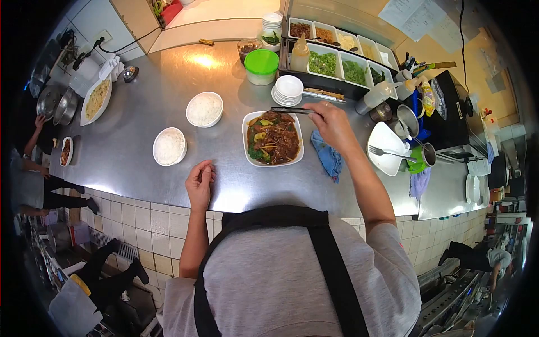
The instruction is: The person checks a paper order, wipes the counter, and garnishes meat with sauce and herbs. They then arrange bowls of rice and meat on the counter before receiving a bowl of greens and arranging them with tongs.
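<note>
Right hand (331, 122) holds tongs (292, 110) over meat (281, 139); left hand (200, 178) near rice (169, 147).

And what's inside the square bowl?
Brown, saucy pieces that look like meat, with green leaves and yellowish bits. They hide the bottom of the bowl, and the tongs in the right hand cover part of its far edge.

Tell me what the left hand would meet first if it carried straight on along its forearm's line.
Most likely the farther bowl of rice, almost straight ahead of the left hand. The hand's height over the counter is unclear, so it might pass above.
</note>
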A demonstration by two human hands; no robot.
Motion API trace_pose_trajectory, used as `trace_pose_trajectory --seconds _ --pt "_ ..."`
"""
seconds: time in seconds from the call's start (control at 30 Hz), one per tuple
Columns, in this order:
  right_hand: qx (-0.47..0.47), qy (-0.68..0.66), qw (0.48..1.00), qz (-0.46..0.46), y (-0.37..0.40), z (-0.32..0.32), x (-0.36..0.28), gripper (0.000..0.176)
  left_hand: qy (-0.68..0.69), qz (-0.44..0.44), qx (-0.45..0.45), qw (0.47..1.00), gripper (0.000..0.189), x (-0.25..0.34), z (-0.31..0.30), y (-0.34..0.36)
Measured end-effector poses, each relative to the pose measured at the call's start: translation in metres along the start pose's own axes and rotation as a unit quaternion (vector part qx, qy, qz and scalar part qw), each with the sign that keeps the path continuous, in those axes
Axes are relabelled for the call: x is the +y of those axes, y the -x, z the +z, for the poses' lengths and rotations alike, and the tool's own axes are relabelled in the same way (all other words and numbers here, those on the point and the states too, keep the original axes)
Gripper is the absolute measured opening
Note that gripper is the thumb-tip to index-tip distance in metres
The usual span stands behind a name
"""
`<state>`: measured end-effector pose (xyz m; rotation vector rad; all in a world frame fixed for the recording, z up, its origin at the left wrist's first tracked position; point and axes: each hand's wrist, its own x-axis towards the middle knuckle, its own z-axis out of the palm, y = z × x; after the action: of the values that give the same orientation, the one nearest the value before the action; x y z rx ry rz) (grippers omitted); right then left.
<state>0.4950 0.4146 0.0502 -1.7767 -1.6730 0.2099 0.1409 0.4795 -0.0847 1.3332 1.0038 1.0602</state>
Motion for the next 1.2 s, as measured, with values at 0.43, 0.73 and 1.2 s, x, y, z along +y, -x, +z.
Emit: trace_pose_trajectory --seconds 0.43,0.73,1.2 --pt "-0.029 -0.007 0.999 -0.025 0.028 -0.015 0.009 0.027 -0.006 0.004 -0.007 1.000 0.018 0.003 0.001 0.002" --pt "-0.003 -0.028 0.999 0.031 0.017 -0.011 0.013 0.025 -0.009 0.002 -0.017 1.000 0.020 0.005 0.001 0.001" --pt "0.205 0.245 0.926 0.200 0.090 -0.135 0.036 0.022 -0.013 -0.032 -0.025 0.999 0.023 0.003 0.003 -0.001"
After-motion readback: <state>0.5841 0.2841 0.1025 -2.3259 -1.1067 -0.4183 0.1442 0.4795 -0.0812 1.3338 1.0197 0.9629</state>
